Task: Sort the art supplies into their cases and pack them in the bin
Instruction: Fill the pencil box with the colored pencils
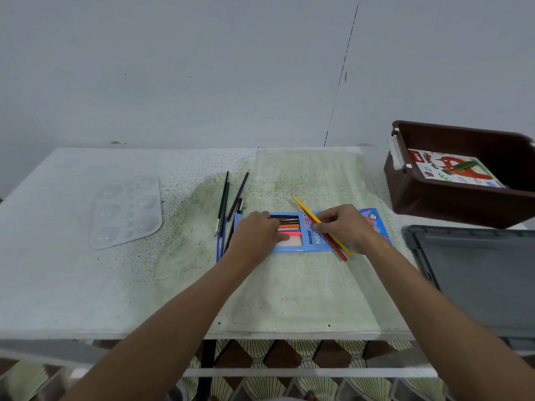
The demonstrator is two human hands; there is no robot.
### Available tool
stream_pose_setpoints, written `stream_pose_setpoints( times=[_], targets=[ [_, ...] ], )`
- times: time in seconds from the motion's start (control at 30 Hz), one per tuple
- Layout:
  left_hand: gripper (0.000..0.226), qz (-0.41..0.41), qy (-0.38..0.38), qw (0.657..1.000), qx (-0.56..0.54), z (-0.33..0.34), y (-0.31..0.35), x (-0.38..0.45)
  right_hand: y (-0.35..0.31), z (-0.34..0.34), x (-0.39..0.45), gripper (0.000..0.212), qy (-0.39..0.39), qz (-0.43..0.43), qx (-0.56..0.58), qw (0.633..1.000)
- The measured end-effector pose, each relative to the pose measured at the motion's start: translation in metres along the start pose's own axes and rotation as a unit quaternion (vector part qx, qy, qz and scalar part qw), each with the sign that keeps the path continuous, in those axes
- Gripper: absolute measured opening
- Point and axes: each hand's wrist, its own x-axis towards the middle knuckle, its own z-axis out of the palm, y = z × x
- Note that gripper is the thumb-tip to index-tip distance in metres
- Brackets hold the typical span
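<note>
**Pencils Angled Across the Case, Window Slot Lies to the Left**

At centre frame a blue coloured-pencil case (pixel 314 231) lies flat on the desk (pixel 86 285), its long axis running left to right. The right hand (pixel 344 225) has its fingers curled round a yellow pencil (pixel 307 210) and a red pencil (pixel 337 250), which cross the case diagonally from upper left to lower right. The left hand (pixel 257 230) rests on the case's left end, fingers bent over the window where pencils already lie side by side; whether it pinches one I cannot tell.

The slot lies just left of the right hand, so I judge the held pair must swing to match the case's long axis before going in. Loose dark pencils (pixel 228 209) wait just left of the case, nearer the left hand. The brown bin (pixel 428 204) sits at right, an oil-pastel box (pixel 454 169) inside. A clear paint palette (pixel 127 209) lies at left.
</note>
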Motion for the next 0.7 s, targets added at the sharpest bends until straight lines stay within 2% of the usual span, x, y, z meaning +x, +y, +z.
stream_pose_setpoints(
  times=[0.1,0.23,0.37,0.43,0.53,0.6,0.7],
  targets=[
    [0.043,-0.036,0.030,0.999,0.004,0.002,-0.002,0.008,0.003,0.001,0.001,0.023,-0.001,-0.013,0.006,1.000],
    [0.048,-0.053,-0.009,0.991,-0.126,0.001,-0.013,0.019,0.003,0.005,0.002,0.023,0.005,-0.030,-0.020,0.999],
    [0.046,-0.010,0.018,0.979,-0.204,-0.008,-0.023,0.018,0.001,0.005,0.003,0.018,0.001,-0.052,-0.046,0.998],
    [0.054,0.012,0.026,0.976,-0.217,-0.012,-0.027,0.017,-0.001,0.004,0.003,0.015,-0.013,-0.071,-0.060,0.996],
    [0.059,0.070,0.046,0.982,-0.170,-0.014,-0.034,0.017,-0.009,0.002,0.003,0.016,-0.046,-0.116,-0.085,0.989],
    [0.054,0.162,0.085,0.981,-0.068,-0.016,-0.035,0.020,-0.016,0.001,0.002,0.019,-0.066,-0.149,-0.122,0.979],
    [0.044,0.273,0.108,0.952,0.085,-0.022,-0.029,0.025,-0.025,-0.002,0.001,0.022,-0.092,-0.185,-0.121,0.971]
  ],
)
